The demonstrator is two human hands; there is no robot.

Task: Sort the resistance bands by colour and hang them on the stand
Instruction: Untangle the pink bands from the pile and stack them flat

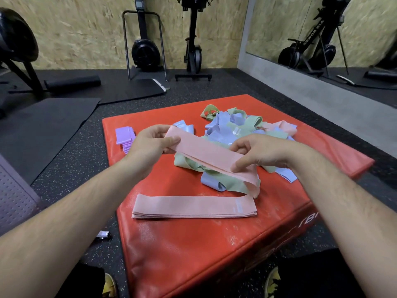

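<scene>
Both forearms reach out over a red padded box (182, 254). Near its front edge lies a flat stack of pink resistance bands (193, 206). Above the stack, the left hand (148, 145) pinches one end of a pink band (206, 155) between thumb and fingers. The right hand (264, 151) pinches the other end, holding it flat. Behind it sits a tangled pile of green, blue and pink bands (223, 134). Folded purple bands (123, 134) lie at the box's far left.
</scene>
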